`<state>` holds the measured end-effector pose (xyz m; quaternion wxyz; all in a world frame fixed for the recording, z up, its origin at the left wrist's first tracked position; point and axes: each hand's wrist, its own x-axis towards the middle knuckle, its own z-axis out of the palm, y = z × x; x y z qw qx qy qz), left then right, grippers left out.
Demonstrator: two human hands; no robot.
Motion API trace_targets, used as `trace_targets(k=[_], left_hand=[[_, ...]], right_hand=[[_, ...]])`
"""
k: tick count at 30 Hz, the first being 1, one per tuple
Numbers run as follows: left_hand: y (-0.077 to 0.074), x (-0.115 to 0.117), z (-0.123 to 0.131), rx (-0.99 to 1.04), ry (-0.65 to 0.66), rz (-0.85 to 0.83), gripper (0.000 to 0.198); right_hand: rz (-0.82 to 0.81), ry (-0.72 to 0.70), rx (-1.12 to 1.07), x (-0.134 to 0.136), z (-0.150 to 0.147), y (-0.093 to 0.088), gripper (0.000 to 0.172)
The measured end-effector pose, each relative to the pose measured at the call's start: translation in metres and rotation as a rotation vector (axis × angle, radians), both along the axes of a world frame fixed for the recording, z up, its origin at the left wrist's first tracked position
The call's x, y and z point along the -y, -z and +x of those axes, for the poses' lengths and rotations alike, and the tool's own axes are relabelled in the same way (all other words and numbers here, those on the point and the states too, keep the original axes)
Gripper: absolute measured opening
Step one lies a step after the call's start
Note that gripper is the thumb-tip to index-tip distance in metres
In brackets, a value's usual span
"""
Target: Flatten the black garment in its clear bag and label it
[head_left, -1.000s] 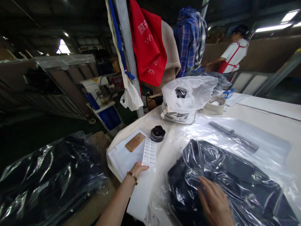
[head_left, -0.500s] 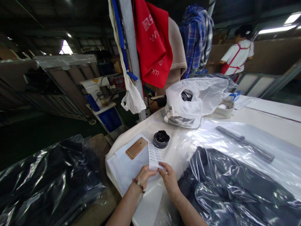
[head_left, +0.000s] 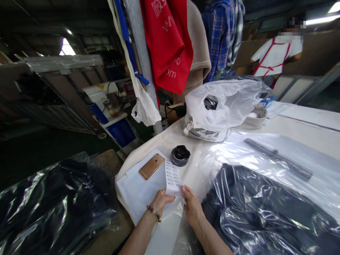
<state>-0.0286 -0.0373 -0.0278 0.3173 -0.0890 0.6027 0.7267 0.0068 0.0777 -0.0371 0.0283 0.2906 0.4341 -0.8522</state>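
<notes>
A white sheet of printed labels (head_left: 172, 174) lies in front of me, its far end beside a gold phone (head_left: 151, 166). My left hand (head_left: 160, 202), with a beaded bracelet at the wrist, grips the sheet's near end between thumb and fingers. At the sheet's right edge, my right hand (head_left: 193, 206) is closed in a pinch. Whether its fingertips hold the sheet itself or one small label is too fine to tell. White papers (head_left: 138, 186) lie under the phone. Just beyond the labels sits a roll of dark tape (head_left: 180, 161) with crumpled black material on top.
Dark clothing in clear plastic (head_left: 255, 205) covers the table's right side; another bagged dark bundle (head_left: 53, 198) lies at left. Behind stand a white plastic bag (head_left: 223, 106) and a fabric bin (head_left: 256, 120). Red cloth (head_left: 170, 46) hangs from a post. A person (head_left: 276, 56) stands at far right.
My right hand has shifted slightly right and down, its fingertips now at the sheet's edge rather than over its corner. My left hand keeps its grip. The view has shifted slightly.
</notes>
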Motion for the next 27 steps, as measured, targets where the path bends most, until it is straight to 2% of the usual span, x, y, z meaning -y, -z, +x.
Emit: trace_targets(k=[4, 6, 8, 10, 12, 13, 15, 18, 20, 22, 27], left_hand=[[0.004, 0.010, 0.000, -0.004, 0.010, -0.101, 0.044], [0.002, 0.018, -0.001, -0.010, 0.020, -0.162, 0.046], [-0.006, 0.025, -0.001, -0.074, -0.033, -0.319, 0.051], [-0.021, 0.027, 0.000, -0.271, -0.176, -0.608, 0.055], [-0.042, 0.020, 0.006, -0.478, -0.254, -0.812, 0.046], [-0.054, 0.012, 0.011, -0.527, -0.223, -0.809, 0.039], [-0.075, -0.011, 0.024, -0.448, -0.057, -0.603, 0.030], [-0.097, -0.052, 0.048, -0.202, 0.078, -0.274, 0.035], [-0.102, -0.075, 0.062, -0.071, 0.127, -0.151, 0.039], [-0.103, -0.092, 0.072, 0.011, 0.167, -0.094, 0.040], [-0.098, -0.116, 0.083, -0.009, 0.286, -0.133, 0.037]], right_hand=[[-0.030, 0.076, 0.028, -0.007, 0.002, -0.003, 0.045], [0.044, 0.103, 0.004, -0.014, 0.008, -0.008, 0.045], [0.335, 0.118, -0.122, -0.025, 0.019, -0.016, 0.041], [0.827, 0.136, -0.352, -0.041, 0.034, -0.026, 0.034], [1.309, 0.163, -0.594, -0.058, 0.051, -0.038, 0.033], [1.490, 0.172, -0.686, -0.066, 0.059, -0.044, 0.036], [1.736, 0.185, -0.777, -0.080, 0.072, -0.055, 0.038], [1.913, 0.204, -0.749, -0.095, 0.088, -0.066, 0.034], [1.984, 0.222, -0.725, -0.101, 0.098, -0.070, 0.031], [2.032, 0.243, -0.708, -0.108, 0.107, -0.072, 0.028], [2.076, 0.272, -0.607, -0.121, 0.133, -0.074, 0.025]])
